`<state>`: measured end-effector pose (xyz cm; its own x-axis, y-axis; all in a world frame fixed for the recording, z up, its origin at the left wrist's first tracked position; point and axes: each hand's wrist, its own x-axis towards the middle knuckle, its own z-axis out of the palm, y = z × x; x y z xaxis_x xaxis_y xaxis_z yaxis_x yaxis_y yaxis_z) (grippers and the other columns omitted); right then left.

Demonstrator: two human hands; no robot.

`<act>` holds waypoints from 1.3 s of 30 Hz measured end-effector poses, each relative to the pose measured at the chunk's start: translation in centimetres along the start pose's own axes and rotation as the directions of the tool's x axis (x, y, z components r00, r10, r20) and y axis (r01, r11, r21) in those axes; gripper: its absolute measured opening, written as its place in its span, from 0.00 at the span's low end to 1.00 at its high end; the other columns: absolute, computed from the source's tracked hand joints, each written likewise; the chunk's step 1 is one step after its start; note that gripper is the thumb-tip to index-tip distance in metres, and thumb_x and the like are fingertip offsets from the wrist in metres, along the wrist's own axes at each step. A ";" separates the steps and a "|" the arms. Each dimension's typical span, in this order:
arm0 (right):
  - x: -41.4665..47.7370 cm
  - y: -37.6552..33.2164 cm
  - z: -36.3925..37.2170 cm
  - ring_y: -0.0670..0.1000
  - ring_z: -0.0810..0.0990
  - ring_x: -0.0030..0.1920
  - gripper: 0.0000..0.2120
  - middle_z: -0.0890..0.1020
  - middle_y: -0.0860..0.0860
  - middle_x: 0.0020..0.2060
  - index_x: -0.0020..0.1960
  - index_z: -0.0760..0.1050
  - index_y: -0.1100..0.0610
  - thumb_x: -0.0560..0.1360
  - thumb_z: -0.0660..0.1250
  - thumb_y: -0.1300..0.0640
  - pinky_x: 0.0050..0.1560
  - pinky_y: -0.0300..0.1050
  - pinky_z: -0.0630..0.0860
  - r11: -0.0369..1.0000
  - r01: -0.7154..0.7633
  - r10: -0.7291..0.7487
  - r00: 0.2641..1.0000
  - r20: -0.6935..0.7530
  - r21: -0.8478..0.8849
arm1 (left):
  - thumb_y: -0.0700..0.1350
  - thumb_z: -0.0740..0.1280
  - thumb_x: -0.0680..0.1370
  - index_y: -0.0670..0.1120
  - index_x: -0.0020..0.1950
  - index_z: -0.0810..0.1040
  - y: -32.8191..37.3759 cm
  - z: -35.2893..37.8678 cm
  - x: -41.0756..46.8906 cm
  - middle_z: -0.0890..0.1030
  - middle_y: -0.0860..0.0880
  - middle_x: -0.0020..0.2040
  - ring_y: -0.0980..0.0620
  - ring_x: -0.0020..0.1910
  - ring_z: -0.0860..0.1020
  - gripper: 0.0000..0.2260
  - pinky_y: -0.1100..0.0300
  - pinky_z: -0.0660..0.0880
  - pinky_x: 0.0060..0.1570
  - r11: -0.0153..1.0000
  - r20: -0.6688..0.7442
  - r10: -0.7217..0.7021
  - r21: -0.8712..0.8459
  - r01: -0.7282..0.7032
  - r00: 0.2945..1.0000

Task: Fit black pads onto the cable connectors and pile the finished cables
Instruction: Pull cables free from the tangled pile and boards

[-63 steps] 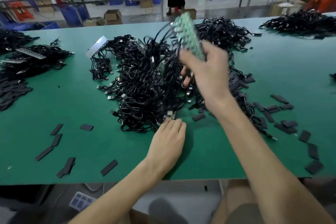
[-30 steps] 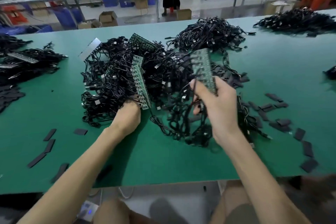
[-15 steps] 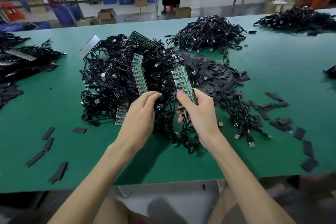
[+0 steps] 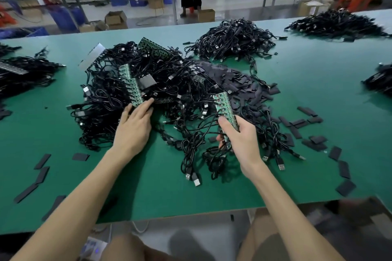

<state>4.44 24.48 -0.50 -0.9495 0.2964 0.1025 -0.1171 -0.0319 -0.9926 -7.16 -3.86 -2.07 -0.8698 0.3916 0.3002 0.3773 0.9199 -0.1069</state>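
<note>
While the right hand (image 4: 240, 135) keeps its grip clamped on a green connector strip (image 4: 226, 110), the left hand (image 4: 135, 125) lies flat and apart on the cable heap (image 4: 148, 91); black pads (image 4: 307, 125) litter the tabletop (image 4: 148, 197), so most fitting seems left.

We cannot see the right hand (image 4: 241, 137) fingertips, buried beneath the green circuit strip (image 4: 226, 110) and cables. The cable heap (image 4: 131, 91) conceals most of its own boards. Piles at the left edge (image 4: 19, 72) and right edge (image 4: 379, 82) are cropped. The lower-right corner is blurred.
</note>
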 end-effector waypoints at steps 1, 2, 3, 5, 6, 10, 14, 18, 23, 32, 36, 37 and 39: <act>0.0 0.3 -0.1 0.49 0.83 0.35 0.08 0.83 0.50 0.37 0.47 0.82 0.53 0.81 0.70 0.50 0.37 0.46 0.80 1.000 -0.007 0.007 1.000 -0.007 0.007 | 0.42 0.57 0.84 0.41 0.78 0.68 -0.5 0.1 0.2 0.56 0.50 0.83 0.51 0.81 0.58 0.21 0.44 0.48 0.80 1.000 0.008 0.007 0.011 -0.007 1.000; 0.0 0.6 -0.2 0.49 0.83 0.35 0.07 0.83 0.51 0.37 0.46 0.82 0.51 0.80 0.70 0.49 0.37 0.49 0.79 1.000 -0.014 0.014 1.000 -0.016 0.014 | 0.42 0.57 0.84 0.41 0.77 0.69 -0.8 0.2 0.4 0.56 0.50 0.83 0.51 0.81 0.58 0.21 0.43 0.47 0.80 1.000 0.011 0.011 0.017 -0.011 1.000; -0.1 0.9 -0.3 0.49 0.82 0.35 0.07 0.84 0.51 0.37 0.46 0.82 0.50 0.80 0.70 0.49 0.37 0.51 0.78 1.000 -0.022 0.022 0.999 -0.026 0.017 | 0.41 0.58 0.84 0.41 0.77 0.69 -1.0 0.2 0.6 0.56 0.51 0.83 0.50 0.81 0.57 0.21 0.43 0.47 0.80 1.000 0.014 0.008 0.016 -0.009 1.000; -0.3 1.2 -0.3 0.51 0.82 0.35 0.08 0.84 0.54 0.37 0.47 0.82 0.50 0.80 0.70 0.47 0.36 0.57 0.77 0.999 -0.042 0.043 0.998 -0.038 0.027 | 0.40 0.57 0.84 0.42 0.77 0.69 -1.5 0.1 0.9 0.55 0.52 0.83 0.51 0.82 0.55 0.21 0.44 0.44 0.80 1.000 0.033 -0.007 0.002 0.007 0.999; -0.4 1.2 -0.4 0.51 0.82 0.35 0.08 0.84 0.56 0.38 0.47 0.82 0.50 0.79 0.71 0.46 0.36 0.62 0.77 0.998 -0.048 0.049 0.998 -0.035 0.033 | 0.40 0.57 0.84 0.43 0.77 0.69 -1.7 0.0 1.0 0.54 0.52 0.83 0.52 0.82 0.54 0.21 0.45 0.43 0.80 1.000 0.048 -0.013 -0.012 0.014 0.999; -0.4 1.1 -0.5 0.53 0.82 0.35 0.09 0.85 0.55 0.39 0.48 0.83 0.51 0.78 0.71 0.46 0.39 0.73 0.77 0.997 -0.062 0.063 0.998 -0.026 0.056 | 0.37 0.58 0.83 0.42 0.75 0.72 -0.3 -0.7 1.2 0.55 0.50 0.83 0.52 0.82 0.52 0.20 0.47 0.40 0.80 0.991 0.061 -0.077 -0.104 0.083 0.995; -0.4 0.9 -0.4 0.56 0.81 0.39 0.14 0.82 0.62 0.42 0.49 0.82 0.55 0.80 0.68 0.44 0.47 0.70 0.77 0.996 -0.042 0.043 0.999 -0.005 0.080 | 0.37 0.61 0.83 0.41 0.68 0.79 4.7 -2.5 0.4 0.70 0.44 0.76 0.46 0.76 0.68 0.15 0.51 0.56 0.80 0.863 -0.084 -0.201 -0.487 0.136 0.976; -0.6 0.7 -0.3 0.60 0.79 0.44 0.19 0.82 0.59 0.43 0.51 0.81 0.57 0.80 0.66 0.41 0.53 0.70 0.76 0.996 -0.027 0.023 0.998 0.058 0.079 | 0.43 0.60 0.85 0.44 0.71 0.76 9.8 -5.2 0.7 0.78 0.48 0.69 0.58 0.67 0.73 0.15 0.70 0.65 0.67 0.641 -0.076 -0.227 -0.762 0.090 0.971; -0.6 1.1 -0.2 0.55 0.84 0.38 0.13 0.80 0.51 0.38 0.46 0.81 0.54 0.82 0.67 0.47 0.41 0.52 0.79 0.999 0.007 -0.014 0.989 0.145 0.048 | 0.47 0.59 0.86 0.44 0.75 0.72 13.5 -7.3 2.5 0.76 0.48 0.72 0.53 0.73 0.71 0.18 0.52 0.65 0.75 0.606 -0.147 -0.107 -0.793 -0.053 0.983; -0.8 0.9 0.0 0.71 0.70 0.34 0.27 0.71 0.73 0.35 0.44 0.67 0.73 0.83 0.66 0.48 0.39 0.67 0.70 0.999 0.035 -0.038 0.984 0.174 0.018 | 0.47 0.72 0.80 0.48 0.51 0.86 14.4 -8.8 4.3 0.80 0.58 0.42 0.64 0.41 0.77 0.05 0.74 0.69 0.42 0.611 -0.045 -0.035 -0.791 -0.014 0.998; -0.9 0.6 0.0 0.53 0.63 0.32 0.28 0.66 0.61 0.28 0.37 0.63 0.66 0.84 0.64 0.45 0.35 0.49 0.63 0.995 0.074 -0.063 0.984 0.166 -0.064 | 0.50 0.73 0.78 0.51 0.48 0.86 14.4 -8.8 4.1 0.75 0.55 0.43 0.56 0.45 0.74 0.04 0.66 0.67 0.50 0.680 0.046 -0.043 -0.731 0.063 0.998; -0.8 0.7 0.0 0.48 0.60 0.31 0.26 0.63 0.53 0.27 0.34 0.61 0.61 0.84 0.63 0.47 0.33 0.44 0.59 0.993 0.077 -0.062 0.983 0.171 -0.087 | 0.50 0.73 0.78 0.53 0.47 0.85 14.5 -8.8 4.1 0.74 0.57 0.43 0.55 0.46 0.74 0.03 0.60 0.65 0.55 0.700 0.061 -0.051 -0.710 0.079 0.997; -0.8 0.8 0.1 0.46 0.57 0.30 0.25 0.60 0.46 0.28 0.34 0.61 0.58 0.85 0.63 0.49 0.32 0.43 0.55 0.991 0.060 -0.038 0.982 0.186 -0.119 | 0.49 0.71 0.80 0.56 0.44 0.81 15.0 -8.7 3.9 0.73 0.58 0.44 0.56 0.47 0.72 0.05 0.57 0.57 0.56 0.754 0.077 -0.061 -0.650 0.097 0.995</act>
<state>5.08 24.13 -1.40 -0.9820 0.1149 0.1500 -0.1387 0.1004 -0.9852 -2.11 11.25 5.78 -0.9131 0.3353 0.2320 0.4071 0.7184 0.5641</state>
